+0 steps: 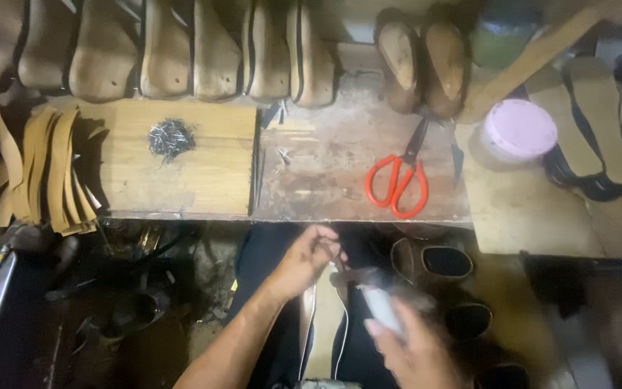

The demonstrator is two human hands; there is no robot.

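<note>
My left hand [304, 261] is below the bench edge, fingers pinched at the top of a tan shoe piece [324, 324] with white edges that lies on my lap. Whether a nail is in the pinch is hidden. My right hand [415, 353] grips the pale handle of a hammer [368, 284]; the tool is blurred, its head close to my left fingers.
Red-handled scissors [397, 184] lie on the worn wooden bench [325, 166]. A heap of small nails [170, 137] sits on a lighter board, tan leather strips [52, 169] hang left, shoe lasts [181, 50] line the back, a pink-lidded tub [520, 130] stands right. Dark shoes [444, 263] lie below.
</note>
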